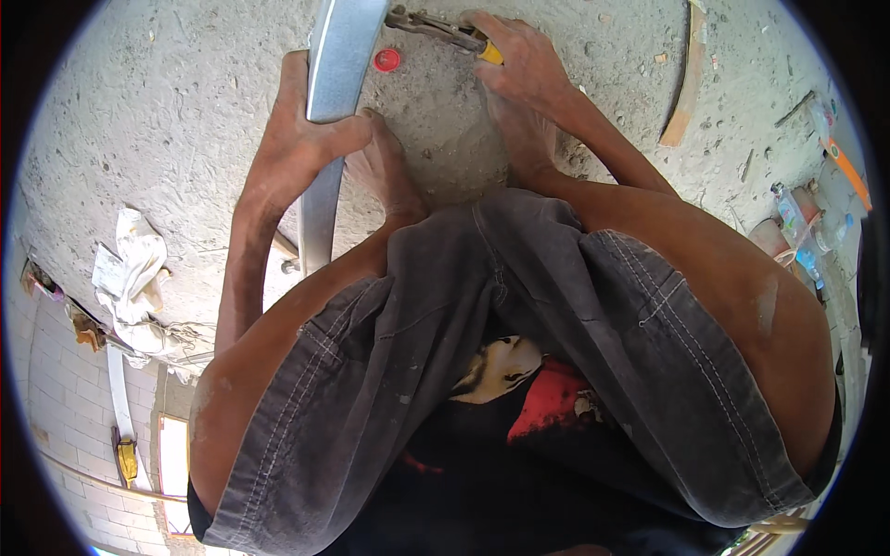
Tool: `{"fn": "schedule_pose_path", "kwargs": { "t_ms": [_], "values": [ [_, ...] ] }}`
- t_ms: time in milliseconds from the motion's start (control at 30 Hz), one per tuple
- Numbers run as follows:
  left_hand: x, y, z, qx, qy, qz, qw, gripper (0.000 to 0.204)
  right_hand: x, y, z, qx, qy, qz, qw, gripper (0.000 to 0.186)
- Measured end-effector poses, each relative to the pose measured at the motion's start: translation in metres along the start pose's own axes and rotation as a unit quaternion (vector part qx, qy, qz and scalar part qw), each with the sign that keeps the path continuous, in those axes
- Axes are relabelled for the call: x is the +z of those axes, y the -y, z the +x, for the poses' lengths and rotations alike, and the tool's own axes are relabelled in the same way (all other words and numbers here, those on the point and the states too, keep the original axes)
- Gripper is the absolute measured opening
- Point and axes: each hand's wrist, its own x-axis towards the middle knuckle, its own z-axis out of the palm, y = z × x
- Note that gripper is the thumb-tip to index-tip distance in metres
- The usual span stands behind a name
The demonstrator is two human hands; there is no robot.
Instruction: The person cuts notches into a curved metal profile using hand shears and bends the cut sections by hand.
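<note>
My left hand (301, 139) is wrapped round a long, silvery metal profile (339, 69), its thumb lying across the face. The profile slants from the top edge down past my left foot (385, 171). At upper right, my right hand (524, 60) is closed on the yellow handle of metal tin snips (440, 30). The head of the snips points left and lies close to the right edge of the profile; whether it touches cannot be told. Between them a red bottle cap (387, 60) rests on the ground.
Dusty, rough ground surrounds my bare right foot (524, 139). A wooden strip (686, 74) lies at upper right. Plastic bottles (807, 264) and an orange strip (848, 171) are at the far right. A white cloth (139, 269) lies left, near a block wall (79, 398).
</note>
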Motion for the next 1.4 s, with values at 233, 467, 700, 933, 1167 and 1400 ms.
{"fn": "schedule_pose_path", "kwargs": {
  "t_ms": [233, 467, 700, 933, 1167, 1400],
  "values": [
    [-0.015, 0.005, -0.002, -0.04, 0.066, -0.035, 0.996, 0.084, -0.025, 0.025, 0.005, 0.097, 0.127, 0.064, 0.985, 0.061],
    [-0.006, 0.004, 0.0, 0.007, 0.059, -0.013, 0.998, 0.083, -0.023, 0.011, 0.014, 0.141, 0.199, 0.15, 0.958, 0.073],
    [-0.009, 0.002, -0.001, -0.028, 0.068, -0.026, 0.997, 0.081, -0.001, -0.002, 0.011, 0.033, 0.089, 0.124, 0.988, 0.056],
    [-0.007, -0.001, 0.0, 0.008, 0.062, -0.024, 0.998, 0.078, 0.013, -0.014, 0.009, 0.02, 0.073, 0.109, 0.991, 0.056],
    [-0.014, -0.006, -0.005, -0.016, 0.078, -0.058, 0.995, 0.085, 0.028, -0.03, 0.003, 0.01, 0.154, 0.132, 0.979, 0.087],
    [-0.01, -0.004, 0.0, 0.012, 0.061, -0.031, 0.998, 0.082, 0.026, -0.021, 0.008, -0.029, 0.007, 0.092, 0.995, 0.052]
  ]
}}
